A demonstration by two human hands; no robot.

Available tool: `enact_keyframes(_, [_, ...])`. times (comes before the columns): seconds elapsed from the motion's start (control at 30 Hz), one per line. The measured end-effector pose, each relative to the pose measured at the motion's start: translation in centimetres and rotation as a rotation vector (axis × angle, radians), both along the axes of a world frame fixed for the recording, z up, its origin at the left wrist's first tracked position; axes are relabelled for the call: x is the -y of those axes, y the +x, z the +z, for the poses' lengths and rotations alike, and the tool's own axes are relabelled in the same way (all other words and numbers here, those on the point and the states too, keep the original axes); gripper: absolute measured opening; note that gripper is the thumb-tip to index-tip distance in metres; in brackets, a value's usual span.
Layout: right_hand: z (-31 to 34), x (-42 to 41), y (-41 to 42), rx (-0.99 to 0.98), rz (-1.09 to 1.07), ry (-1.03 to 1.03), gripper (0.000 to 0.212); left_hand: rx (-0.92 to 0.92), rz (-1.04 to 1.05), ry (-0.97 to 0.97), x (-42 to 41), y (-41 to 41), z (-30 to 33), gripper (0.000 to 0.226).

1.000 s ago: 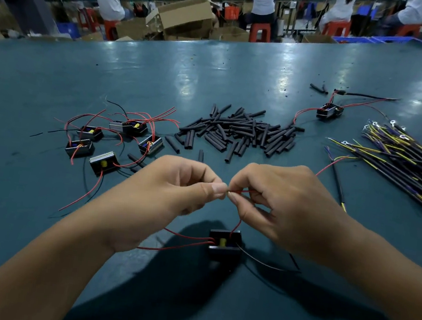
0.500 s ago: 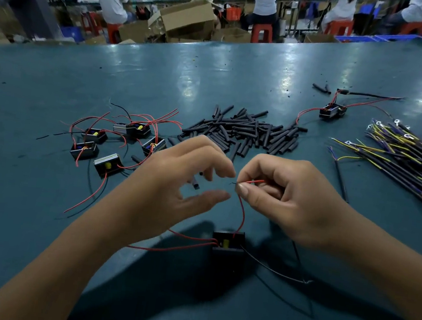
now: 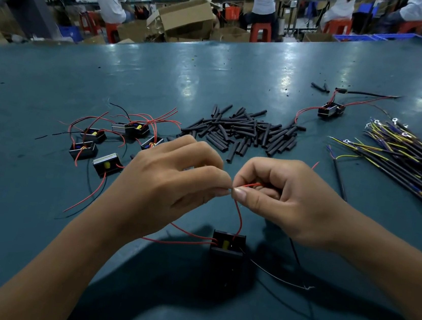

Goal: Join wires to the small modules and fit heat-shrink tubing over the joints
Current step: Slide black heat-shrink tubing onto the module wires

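The right hand [image 3: 287,198] is pinching a red wire [image 3: 238,211] near its tip, while the left hand [image 3: 172,181] is pinching that bare end, probably twisting the strands for joining. Just below both, the small module [image 3: 227,244] is resting on the desk [image 3: 15,189], tethered by that wire. Beyond the knuckles, heat-shrink tubes [image 3: 245,132] are lying piled within reach.

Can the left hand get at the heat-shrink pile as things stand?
Probably not yet: the left hand pinches the red wire with the right hand. The heat-shrink pile lies unobstructed just beyond.
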State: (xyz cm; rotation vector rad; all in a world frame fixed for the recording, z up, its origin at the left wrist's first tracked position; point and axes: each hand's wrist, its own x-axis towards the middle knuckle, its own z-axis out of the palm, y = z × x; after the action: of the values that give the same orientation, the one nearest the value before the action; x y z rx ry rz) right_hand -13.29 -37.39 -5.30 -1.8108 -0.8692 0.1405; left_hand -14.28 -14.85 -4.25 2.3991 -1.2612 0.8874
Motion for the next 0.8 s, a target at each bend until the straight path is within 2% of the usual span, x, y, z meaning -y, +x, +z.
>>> enact_keyframes(0.3, [0.1, 0.1, -0.2, 0.020, -0.012, -0.004, 0.009, -0.044, 0.002, -0.035, 0.4, -0.2, -0.2, 0.017])
enact_keyframes(0.53, [0.0, 0.1, -0.2, 0.042, -0.018, -0.021, 0.009, -0.026, 0.012, 0.008, 0.9, -0.5, -0.1, 0.021])
enact_keyframes(0.8, [-0.4, 0.1, -0.3, 0.117, -0.053, -0.060, 0.008, -0.188, 0.050, 0.061, 1.3, -1.0, 0.1, 0.024])
